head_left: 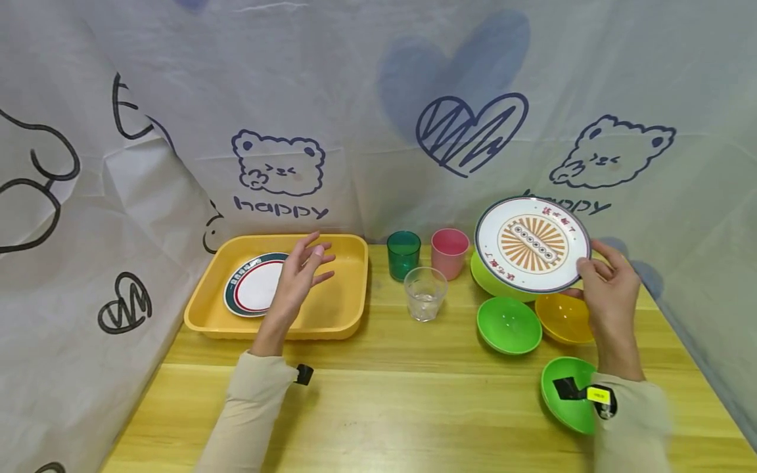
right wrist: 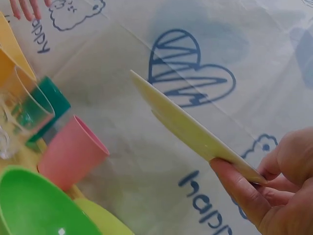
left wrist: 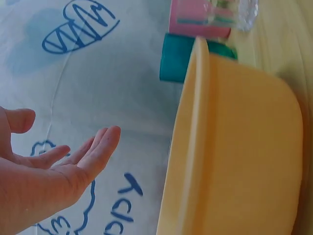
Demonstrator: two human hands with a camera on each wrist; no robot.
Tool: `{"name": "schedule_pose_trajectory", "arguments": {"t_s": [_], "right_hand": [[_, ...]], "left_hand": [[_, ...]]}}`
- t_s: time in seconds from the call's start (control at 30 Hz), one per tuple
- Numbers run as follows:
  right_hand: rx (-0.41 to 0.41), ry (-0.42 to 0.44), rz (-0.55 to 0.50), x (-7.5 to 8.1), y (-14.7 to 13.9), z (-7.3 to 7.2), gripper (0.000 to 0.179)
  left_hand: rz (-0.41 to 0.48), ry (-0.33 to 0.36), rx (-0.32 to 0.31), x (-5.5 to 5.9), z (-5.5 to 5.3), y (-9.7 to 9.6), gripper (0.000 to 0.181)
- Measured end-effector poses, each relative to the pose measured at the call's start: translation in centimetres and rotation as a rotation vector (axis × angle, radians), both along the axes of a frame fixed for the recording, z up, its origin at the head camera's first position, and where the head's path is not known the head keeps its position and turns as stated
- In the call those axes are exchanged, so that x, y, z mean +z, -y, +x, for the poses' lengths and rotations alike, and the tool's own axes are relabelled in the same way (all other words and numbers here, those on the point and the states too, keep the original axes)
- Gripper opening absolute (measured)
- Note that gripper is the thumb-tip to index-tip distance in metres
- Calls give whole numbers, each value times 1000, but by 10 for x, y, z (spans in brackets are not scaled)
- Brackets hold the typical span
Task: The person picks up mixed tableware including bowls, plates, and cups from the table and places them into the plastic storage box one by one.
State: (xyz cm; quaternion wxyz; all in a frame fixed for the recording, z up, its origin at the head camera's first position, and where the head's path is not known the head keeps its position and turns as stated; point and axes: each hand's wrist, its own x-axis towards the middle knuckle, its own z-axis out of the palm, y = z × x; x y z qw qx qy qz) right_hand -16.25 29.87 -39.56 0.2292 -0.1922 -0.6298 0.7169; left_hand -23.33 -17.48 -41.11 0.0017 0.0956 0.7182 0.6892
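Observation:
My right hand point(head_left: 612, 295) pinches the rim of a white plate point(head_left: 532, 244) with an orange ray pattern and red lettering, holding it tilted in the air above the bowls. Seen edge-on in the right wrist view, the plate point(right wrist: 195, 132) has the thumb on one face and fingers on the other. Over the yellow tub point(head_left: 340, 332), my left hand point(head_left: 296, 276) hovers with fingers spread and nothing in them. Inside that tub lies a second plate point(head_left: 254, 289), white with a green and red rim, partly hidden behind the left hand.
Behind the clear cup point(head_left: 424, 295) stand a green cup point(head_left: 404, 256) and a pink cup point(head_left: 449, 253). At the right are a green bowl point(head_left: 508, 326), an orange bowl point(head_left: 562, 322), a lime bowl point(head_left: 487, 279) and another green bowl point(head_left: 568, 407). A printed cloth point(head_left: 367, 131) hangs behind.

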Motion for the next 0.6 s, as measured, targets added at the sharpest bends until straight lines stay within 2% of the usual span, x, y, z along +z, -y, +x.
{"name": "schedule_pose_trajectory", "arguments": {"t_s": [0.13, 0.37, 0.6], "right_hand": [[34, -27, 0, 0, 12, -1, 50], [41, 6, 16, -2, 29, 0, 48], [83, -66, 10, -5, 47, -6, 45]], "left_hand": [[31, -6, -40, 1, -1, -14, 55], [91, -22, -105, -4, -4, -39, 53], [125, -55, -158, -5, 0, -63, 52]]}}
